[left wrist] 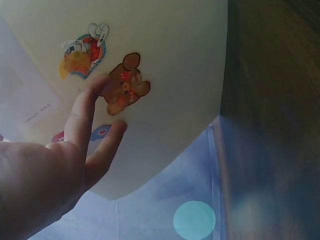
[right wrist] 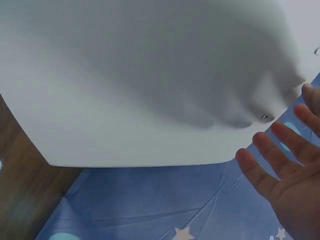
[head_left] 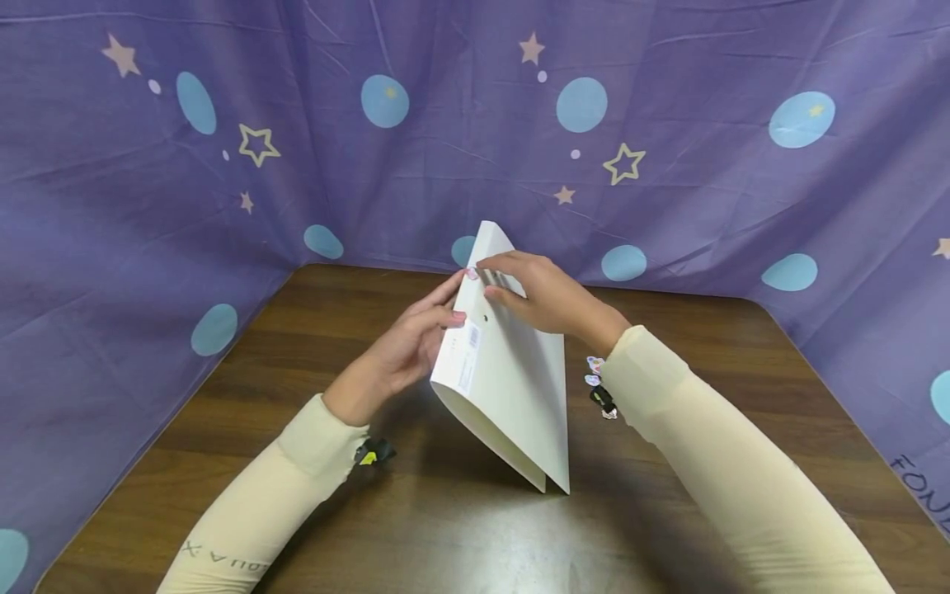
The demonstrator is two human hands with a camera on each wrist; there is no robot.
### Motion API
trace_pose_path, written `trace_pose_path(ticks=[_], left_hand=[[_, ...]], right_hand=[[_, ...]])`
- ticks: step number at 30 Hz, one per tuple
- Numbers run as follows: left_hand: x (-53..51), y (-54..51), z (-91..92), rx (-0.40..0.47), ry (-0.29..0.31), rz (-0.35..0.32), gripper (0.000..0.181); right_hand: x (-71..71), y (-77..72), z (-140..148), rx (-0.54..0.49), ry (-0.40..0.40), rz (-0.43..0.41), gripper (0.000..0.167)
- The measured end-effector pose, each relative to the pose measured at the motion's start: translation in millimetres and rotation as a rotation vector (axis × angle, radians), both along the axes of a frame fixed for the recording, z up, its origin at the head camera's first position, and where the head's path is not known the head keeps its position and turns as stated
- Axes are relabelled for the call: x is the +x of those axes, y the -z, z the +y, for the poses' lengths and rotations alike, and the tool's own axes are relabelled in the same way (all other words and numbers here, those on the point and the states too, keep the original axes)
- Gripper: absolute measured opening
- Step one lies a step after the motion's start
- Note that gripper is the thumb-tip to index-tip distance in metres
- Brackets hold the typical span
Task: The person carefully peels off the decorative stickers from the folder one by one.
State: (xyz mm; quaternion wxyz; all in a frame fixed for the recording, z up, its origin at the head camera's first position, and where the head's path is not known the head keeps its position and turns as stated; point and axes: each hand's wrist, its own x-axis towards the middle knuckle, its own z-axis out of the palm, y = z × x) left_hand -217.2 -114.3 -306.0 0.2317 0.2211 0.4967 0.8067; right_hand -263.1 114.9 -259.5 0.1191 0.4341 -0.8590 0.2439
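A white ring binder (head_left: 519,371) stands tilted on the table, spine (head_left: 453,355) up and covers slightly apart at the bottom. My left hand (head_left: 401,346) holds it from the left, thumb on the spine and other fingers against the left cover. In the left wrist view, that cover bears a brown bear sticker (left wrist: 125,90), a colourful dog-like sticker (left wrist: 82,55) and a blue sticker (left wrist: 101,132) partly behind the fingers. A small pinkish sticker (head_left: 472,273) lies on the spine. Beside it are the fingertips of my right hand (head_left: 545,293), whose fingers are extended over the right cover.
Several small stickers (head_left: 594,365) lie on the brown wooden table (head_left: 727,412) near the right sleeve. A purple curtain (head_left: 460,107) with stars and blue ovals surrounds the table at the back and sides.
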Motion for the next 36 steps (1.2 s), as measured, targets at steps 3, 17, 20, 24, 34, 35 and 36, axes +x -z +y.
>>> trace_pose_path(ticks=[3,17,20,24,34,35,36], left_hand=[[-0.9,1.0,0.0,-0.003,-0.010,-0.004,0.077],[-0.7,0.6,-1.9,-0.027,-0.033,-0.004,0.078],[-1.6,0.8,-2.3,-0.036,-0.046,-0.014,0.079],[-2.7,1.2,-1.8,-0.043,-0.046,-0.023,0.079],[-2.3,1.7,-1.8,-0.032,-0.017,-0.015,0.078],[-2.4,1.9,-1.8,-0.032,-0.017,-0.015,0.078],[-2.4,2.0,-1.7,-0.032,-0.016,-0.016,0.078]], right_hand=[[-5.5,-3.9,-1.6,0.030,0.001,0.006,0.035],[-19.4,-24.5,-18.1,0.192,0.013,-0.017,0.033],[-19.3,-29.1,-21.8,0.232,0.023,-0.026,0.032],[-20.3,-32.3,-22.9,0.271,0.038,-0.020,0.032],[-20.2,-32.9,-22.8,0.211,0.053,0.022,0.023],[-20.1,-32.7,-22.9,0.210,0.059,0.027,0.022],[-20.0,-32.3,-22.9,0.211,0.066,0.030,0.022]])
